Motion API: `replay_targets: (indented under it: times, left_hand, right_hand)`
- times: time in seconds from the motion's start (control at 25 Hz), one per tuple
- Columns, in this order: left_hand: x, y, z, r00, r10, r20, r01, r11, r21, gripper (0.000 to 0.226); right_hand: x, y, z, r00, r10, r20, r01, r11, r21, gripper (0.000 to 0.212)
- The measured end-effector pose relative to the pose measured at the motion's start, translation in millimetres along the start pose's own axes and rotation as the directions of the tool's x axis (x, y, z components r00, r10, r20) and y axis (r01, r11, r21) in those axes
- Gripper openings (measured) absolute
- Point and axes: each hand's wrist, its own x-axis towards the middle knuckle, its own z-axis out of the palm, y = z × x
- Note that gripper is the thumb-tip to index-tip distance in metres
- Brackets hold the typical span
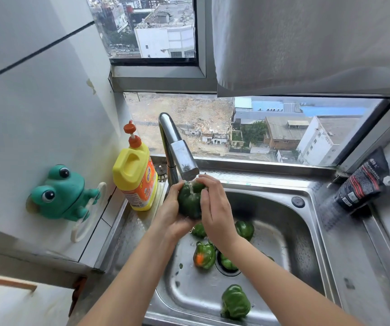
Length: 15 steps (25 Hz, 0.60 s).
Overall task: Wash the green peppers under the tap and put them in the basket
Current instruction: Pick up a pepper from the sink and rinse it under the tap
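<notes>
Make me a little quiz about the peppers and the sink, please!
1. True or false: both hands, left hand and right hand, hold one green pepper under the running tap.
2. Which pepper in the sink has an orange spot? A) the pepper near the drain B) the pepper nearest the camera
3. Fill in: the yellow bottle stands to the ____ of the tap.

Key: 1 true; 2 A; 3 left.
</notes>
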Motion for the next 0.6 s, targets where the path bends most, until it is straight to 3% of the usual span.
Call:
replay_targets:
  times: [0.08, 0.16, 0.24, 0.28, 0.4, 0.48, 0.6]
  left_hand:
    - [3.5, -3.5, 2.1, 0.997, 0.070, 0.015, -0.070, 0.998, -0.007, 0.041]
    - [8.4, -5.7, -0.4, 0.984, 0.178, 0.001, -0.177, 0.980, 0.095, 0.036]
    - [7.9, -5.1, -9.8, 0.979, 0.201, 0.015, -0.199, 0.951, 0.237, 0.033]
    - [6.0, -3.9, -16.4, 0.987, 0.155, 0.040, -0.160, 0.941, 0.299, 0.032]
    - [1.5, 0.6, -31.3, 0.999, 0.005, 0.054, -0.024, 0.927, 0.375, 0.037]
    - [3.3, 0.6, -37.5, 1.000, 0.005, 0.019, -0.012, 0.926, 0.378, 0.045]
    - [3.6, -1.3, -44.9, 1.000, -0.018, 0.009, 0.013, 0.915, 0.402, 0.044]
  right_hand:
    - [3.1, -9.8, 5.2, 0.953, 0.301, -0.033, -0.298, 0.951, 0.085, 0.031]
    - [13.6, -8.0, 6.0, 0.804, 0.591, 0.065, -0.592, 0.786, 0.181, 0.029]
    - [23.2, -2.1, 3.1, 0.672, 0.713, 0.200, -0.740, 0.634, 0.225, 0.031]
    - [24.4, 0.2, 1.1, 0.671, 0.704, 0.234, -0.742, 0.636, 0.215, 0.032]
    - [22.1, 8.1, -5.4, 0.772, 0.525, 0.359, -0.594, 0.797, 0.111, 0.020]
    - [28.3, 18.0, -13.3, 0.727, 0.488, 0.484, -0.606, 0.787, 0.115, 0.022]
    - [50.1, 53.5, -18.7, 0.718, 0.573, 0.395, -0.616, 0.787, -0.020, 0.025]
